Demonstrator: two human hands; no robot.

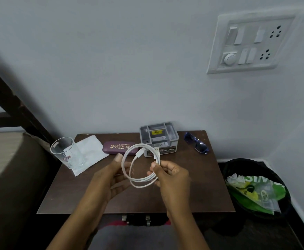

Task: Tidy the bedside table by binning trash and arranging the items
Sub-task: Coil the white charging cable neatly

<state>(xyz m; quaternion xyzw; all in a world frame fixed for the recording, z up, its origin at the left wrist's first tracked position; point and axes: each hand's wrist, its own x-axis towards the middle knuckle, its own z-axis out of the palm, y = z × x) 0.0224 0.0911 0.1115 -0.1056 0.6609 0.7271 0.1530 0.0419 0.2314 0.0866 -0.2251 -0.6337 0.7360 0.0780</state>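
A white charging cable (129, 170) is coiled into a loop above the middle of the brown bedside table (192, 192). My right hand (171, 177) pinches the coil's right side between thumb and fingers. My left hand (111, 177) is behind the loop's left side with fingers spread and the thumb up near the cable. On the table stand a clear glass (66, 152), a white tissue (91, 150), a purple glasses case (118, 147), a grey organiser box (159, 138) and blue sunglasses (196, 143).
A black bin (241, 168) with green and white wrappers inside stands on the floor to the right of the table. A bed edge lies at the left. A switchboard (252, 42) is on the wall above.
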